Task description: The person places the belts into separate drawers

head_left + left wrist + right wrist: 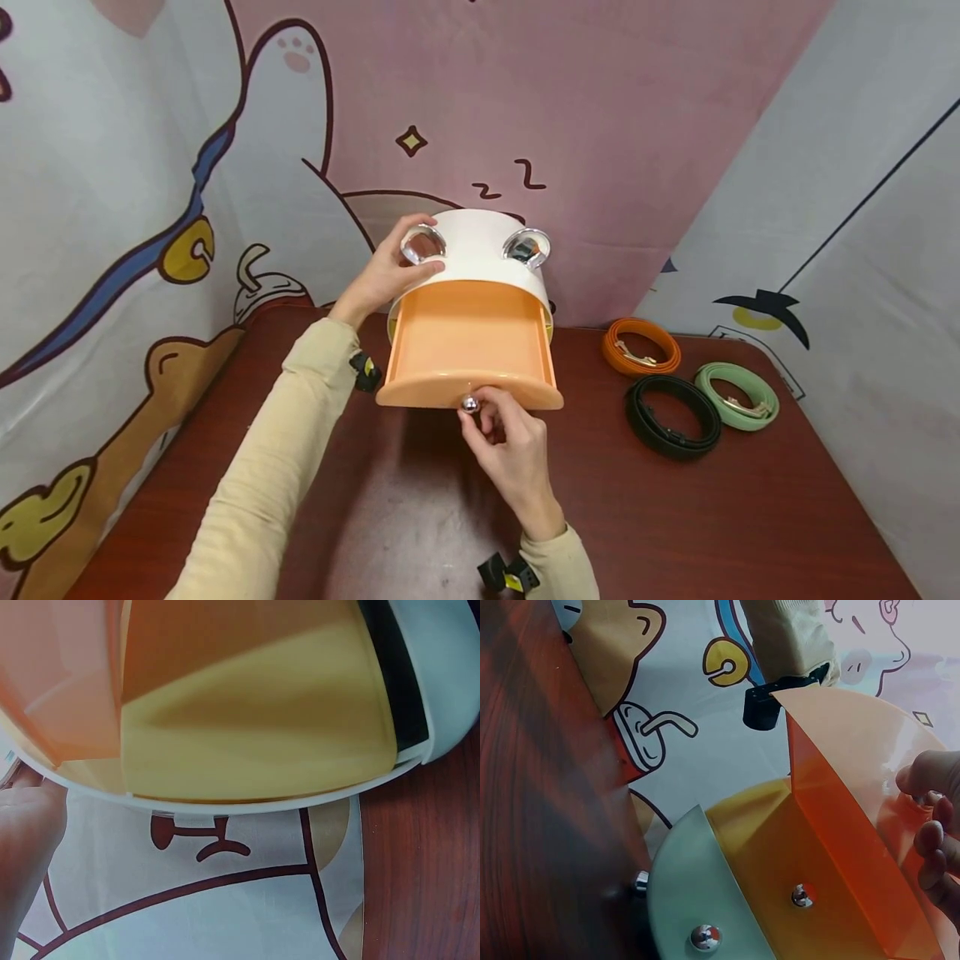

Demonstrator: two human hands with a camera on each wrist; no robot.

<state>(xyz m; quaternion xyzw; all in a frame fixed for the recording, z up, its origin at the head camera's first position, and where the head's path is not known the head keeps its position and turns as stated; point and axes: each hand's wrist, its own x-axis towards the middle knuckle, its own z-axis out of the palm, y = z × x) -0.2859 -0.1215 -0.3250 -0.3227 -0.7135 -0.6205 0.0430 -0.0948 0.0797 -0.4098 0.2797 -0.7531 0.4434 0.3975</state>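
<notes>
A white rounded drawer cabinet [478, 242] stands on the table, with two shiny silver rounded ornaments [527, 247] on top. Its orange top drawer [468, 333] is pulled out, and the part of its inside that shows is bare. My left hand [390, 271] grips the cabinet's upper left, thumb and fingers around one ornament. At the drawer's front, my right hand [513, 446] pinches the round silver knob [470, 404] between thumb and fingers. Below, the right wrist view shows a yellow drawer [765, 855] and a pale green drawer [694, 877], each with a silver knob.
Three coiled belts lie on the table to the right: orange [641, 347], black [672, 417] and light green [738, 397]. The dark red-brown table [712, 517] meets cartoon-printed cloth walls [600, 150] at the back and sides.
</notes>
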